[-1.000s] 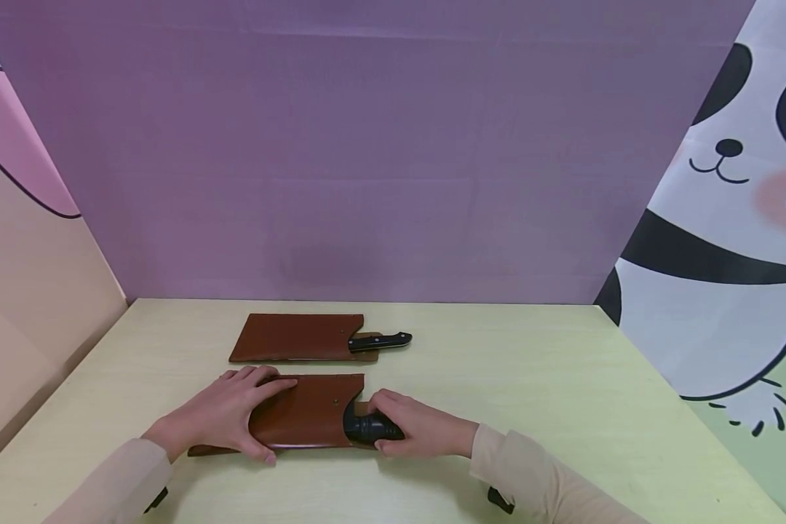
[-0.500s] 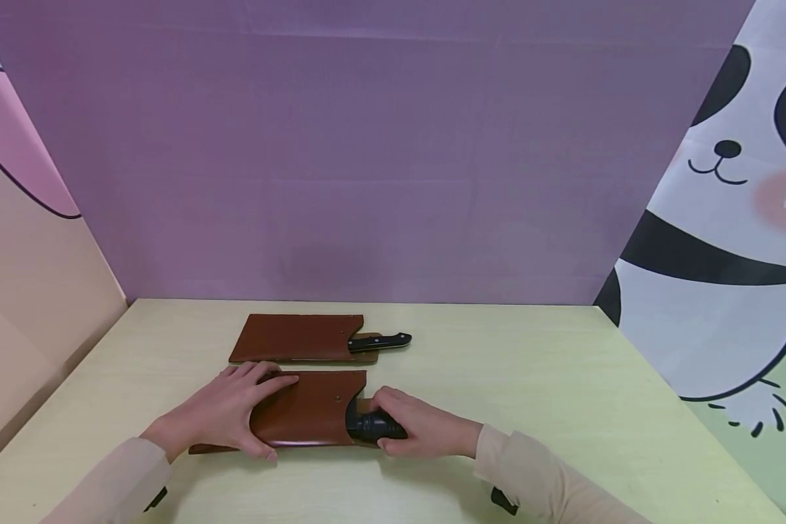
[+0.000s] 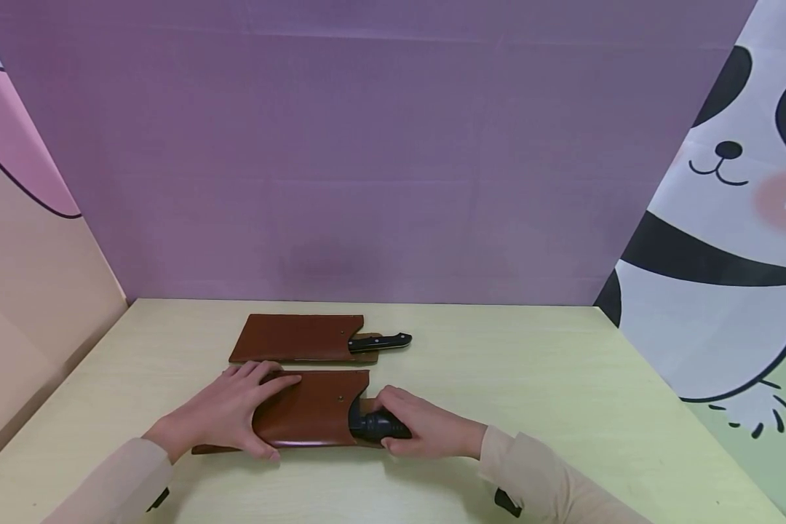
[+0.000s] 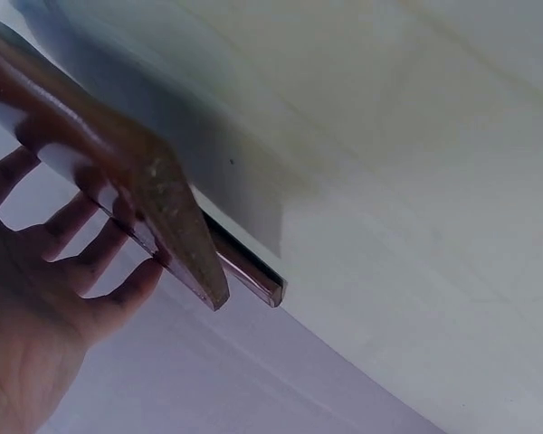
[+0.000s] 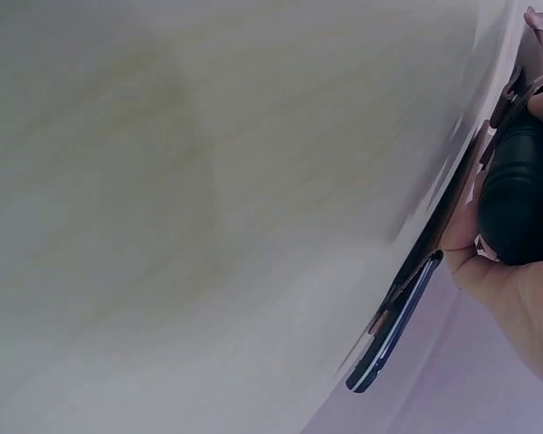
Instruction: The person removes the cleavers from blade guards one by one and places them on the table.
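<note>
A brown leather knife sheath (image 3: 317, 415) lies crosswise at the front of the table. Out of its right end sticks the thick, ridged black handle of a knife (image 3: 367, 425); the blade is hidden inside. My left hand (image 3: 216, 416) spans the sheath's left half and grips it, thumb at the near edge and fingers over the far one. In the left wrist view, the fingers lie along the sheath (image 4: 109, 140). My right hand (image 3: 426, 428) holds the black handle, whose rounded end (image 5: 518, 208) shows in the right wrist view.
Just behind lies a second brown sheath (image 3: 298, 338) with a slim, riveted black knife handle (image 3: 383, 342) pointing right. A purple backdrop (image 3: 380, 160) rises behind the pale wooden table (image 3: 530, 378). A panda print (image 3: 714, 320) covers the right side.
The front sheath and the knife in it have shifted slightly to the right and a little away, with both hands moving along. The sheath at the back has stayed put.
</note>
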Tool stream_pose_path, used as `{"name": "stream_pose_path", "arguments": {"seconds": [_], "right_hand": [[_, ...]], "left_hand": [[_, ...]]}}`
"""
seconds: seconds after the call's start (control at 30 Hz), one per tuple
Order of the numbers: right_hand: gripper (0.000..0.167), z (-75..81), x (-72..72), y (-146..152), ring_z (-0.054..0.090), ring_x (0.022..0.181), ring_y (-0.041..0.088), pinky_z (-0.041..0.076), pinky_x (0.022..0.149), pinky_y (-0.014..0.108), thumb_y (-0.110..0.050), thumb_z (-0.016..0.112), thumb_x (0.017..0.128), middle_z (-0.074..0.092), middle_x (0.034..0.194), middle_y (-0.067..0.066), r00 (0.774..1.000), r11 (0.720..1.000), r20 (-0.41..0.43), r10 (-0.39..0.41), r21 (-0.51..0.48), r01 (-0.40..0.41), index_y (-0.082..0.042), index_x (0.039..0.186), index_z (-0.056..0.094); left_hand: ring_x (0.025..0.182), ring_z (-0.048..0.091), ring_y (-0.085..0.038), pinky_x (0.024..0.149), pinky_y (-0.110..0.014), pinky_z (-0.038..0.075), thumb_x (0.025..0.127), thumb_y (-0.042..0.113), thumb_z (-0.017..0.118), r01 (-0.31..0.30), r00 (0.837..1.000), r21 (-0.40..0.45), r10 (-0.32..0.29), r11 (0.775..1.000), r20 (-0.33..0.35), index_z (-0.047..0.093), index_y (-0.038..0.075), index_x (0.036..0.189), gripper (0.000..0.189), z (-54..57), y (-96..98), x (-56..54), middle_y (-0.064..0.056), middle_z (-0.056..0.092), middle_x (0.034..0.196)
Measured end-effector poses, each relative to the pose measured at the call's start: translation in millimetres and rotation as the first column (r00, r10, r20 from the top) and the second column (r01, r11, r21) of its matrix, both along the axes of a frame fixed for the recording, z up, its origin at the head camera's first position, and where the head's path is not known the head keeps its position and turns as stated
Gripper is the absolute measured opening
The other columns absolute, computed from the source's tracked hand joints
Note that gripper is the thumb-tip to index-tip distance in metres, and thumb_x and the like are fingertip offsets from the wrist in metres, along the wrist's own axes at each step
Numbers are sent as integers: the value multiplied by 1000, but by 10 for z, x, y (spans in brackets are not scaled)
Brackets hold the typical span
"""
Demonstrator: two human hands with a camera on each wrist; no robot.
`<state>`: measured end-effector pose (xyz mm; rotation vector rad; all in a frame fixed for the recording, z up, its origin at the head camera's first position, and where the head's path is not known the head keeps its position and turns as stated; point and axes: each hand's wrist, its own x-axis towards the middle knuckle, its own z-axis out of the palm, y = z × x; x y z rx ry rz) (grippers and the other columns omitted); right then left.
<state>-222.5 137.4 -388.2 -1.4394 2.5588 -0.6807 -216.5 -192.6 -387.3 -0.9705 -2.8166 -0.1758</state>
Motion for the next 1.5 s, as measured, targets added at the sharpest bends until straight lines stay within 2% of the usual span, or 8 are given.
{"name": "stream_pose_path", "arguments": {"seconds": [0.77,0.93,1.23,1.5], "right_hand": [[32,21,19,36,45,93,6,43,81,18,-18,59,84,48,105,-4,1000,1000,-4,-17,-15,17,-13,111,44],[35,10,12,55,47,97,6,44,85,20,-15,60,84,49,109,-2,1000,999,-18,9,-53,-10,-13,114,44],[34,0,-10,85,47,99,6,43,88,22,-14,60,84,51,109,-2,993,993,-96,70,-90,-79,-12,116,47],[34,2,-17,124,46,99,6,44,87,21,-15,59,84,49,110,-3,992,993,-107,71,-86,-80,-12,116,48]], "left_hand": [[120,40,-26,91,-53,38,53,79,63,4,1000,5,-4,1000,4,41,28,137,101,13,-2,-10,-3,42,131],[119,40,-26,92,-53,38,54,77,65,4,1000,11,-4,1000,16,41,27,137,100,26,10,-10,-3,42,131],[117,41,-25,92,-51,38,53,74,68,10,1000,16,-10,1000,10,41,27,137,100,53,31,5,-3,42,130],[119,40,-26,92,-52,38,54,76,66,19,1000,18,-19,1000,6,41,27,137,100,34,14,-11,-3,42,130]]}}
